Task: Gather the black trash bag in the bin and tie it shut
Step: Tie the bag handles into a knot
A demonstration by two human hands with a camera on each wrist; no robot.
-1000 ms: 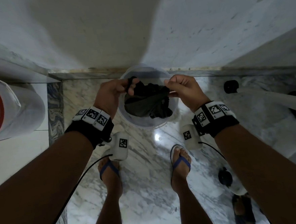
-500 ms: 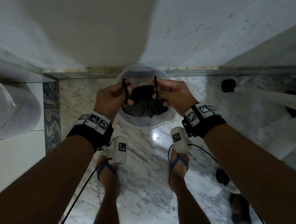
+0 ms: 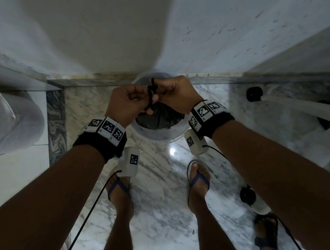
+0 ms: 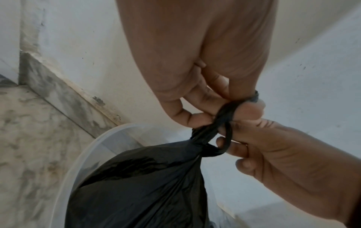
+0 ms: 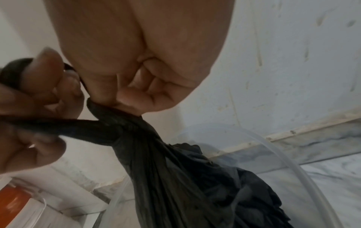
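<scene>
The black trash bag (image 3: pixel 159 118) hangs gathered in the translucent white bin (image 3: pixel 157 138) by the wall. Its two top ends are twisted into thin strands and crossed into a loop (image 3: pixel 151 92) above the bin. My left hand (image 3: pixel 139 99) and right hand (image 3: pixel 166 93) meet over it, each pinching a strand. In the left wrist view, my left hand (image 4: pixel 197 111) holds the strand on top while my right hand (image 4: pixel 238 138) has a strand wound round a finger above the bag (image 4: pixel 146 185). The right wrist view has my right hand (image 5: pixel 125 95) pressed at the bag's neck (image 5: pixel 125 131).
A white container with a red label (image 3: pixel 1 120) stands at the left. White tubes with black caps (image 3: pixel 254 94) lie on the right. My feet in blue sandals (image 3: pixel 118 186) stand on the marble floor just before the bin, with cables trailing from the wrists.
My hands have moved from the bin's two sides to its middle. The open bag mouth is now drawn shut, and the two twisted ends are crossed into a loop.
</scene>
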